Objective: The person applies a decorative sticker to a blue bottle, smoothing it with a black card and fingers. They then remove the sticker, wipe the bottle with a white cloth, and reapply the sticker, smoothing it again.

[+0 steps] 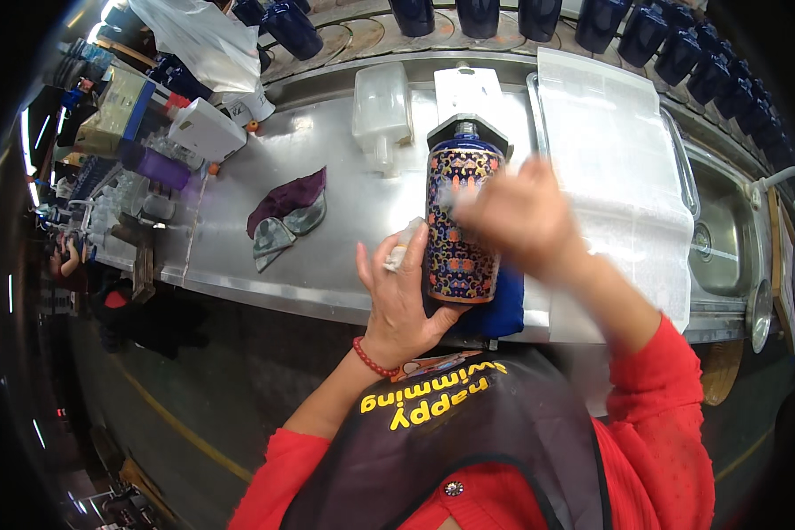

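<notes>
A dark blue bottle with a colourful ornate pattern lies in front of me, its neck pointing away. My left hand grips its lower left side, with the thumb at the base. A white wrap shows around one of that hand's fingers. Over the bottle's right side is my right hand, smeared by motion. A whitish blur sits at its fingertips, too unclear to name. Behind the bottle's neck shows a dark angular holder. Blue cloth lies under the bottle's lower right side.
Purple and grey cloths lie on the metal table at left. A clear plastic container stands beyond the bottle. White sheets cover the right side, beside a sink. Several dark blue bottles line the far conveyor.
</notes>
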Demonstrator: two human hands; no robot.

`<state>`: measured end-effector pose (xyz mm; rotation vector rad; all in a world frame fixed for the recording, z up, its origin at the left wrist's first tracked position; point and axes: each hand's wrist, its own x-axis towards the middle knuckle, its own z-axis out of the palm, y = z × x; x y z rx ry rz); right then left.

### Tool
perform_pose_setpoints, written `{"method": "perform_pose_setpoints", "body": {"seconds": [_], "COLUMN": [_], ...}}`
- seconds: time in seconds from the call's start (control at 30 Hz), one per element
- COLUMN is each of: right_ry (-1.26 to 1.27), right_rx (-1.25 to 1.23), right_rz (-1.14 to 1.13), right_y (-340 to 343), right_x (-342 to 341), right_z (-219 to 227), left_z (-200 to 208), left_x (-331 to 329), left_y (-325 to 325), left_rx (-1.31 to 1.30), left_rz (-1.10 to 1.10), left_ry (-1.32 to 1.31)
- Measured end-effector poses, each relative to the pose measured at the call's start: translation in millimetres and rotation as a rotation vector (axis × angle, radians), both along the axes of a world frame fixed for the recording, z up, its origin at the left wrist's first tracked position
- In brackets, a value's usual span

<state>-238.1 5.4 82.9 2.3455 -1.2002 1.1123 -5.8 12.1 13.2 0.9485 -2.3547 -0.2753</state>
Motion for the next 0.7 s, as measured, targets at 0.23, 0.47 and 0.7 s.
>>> {"method": "perform_pose_setpoints", "body": {"seconds": [0.23, 0.47, 0.7], "right_ry": [-0.547, -0.366, -0.777], "right_rx": [0.491, 0.434, 0.565], "right_rz": [0.157, 0.171, 0.029], "right_y": [-4.1, 25.6, 31.5], "right_x": [-13.2, -16.1, -24.6], "right_z": [5.6, -8.3, -28.7], "left_z": [-1.9, 14.3, 31.1], "left_x": [0.2, 0.9, -3.8], "left_y": [-3.6, -9.6, -14.9], "left_rx": [0.052, -0.059, -0.360], "left_rz": [-0.013, -0.099, -0.207], "left_ry": [0.020, 0.067, -0.175]}}
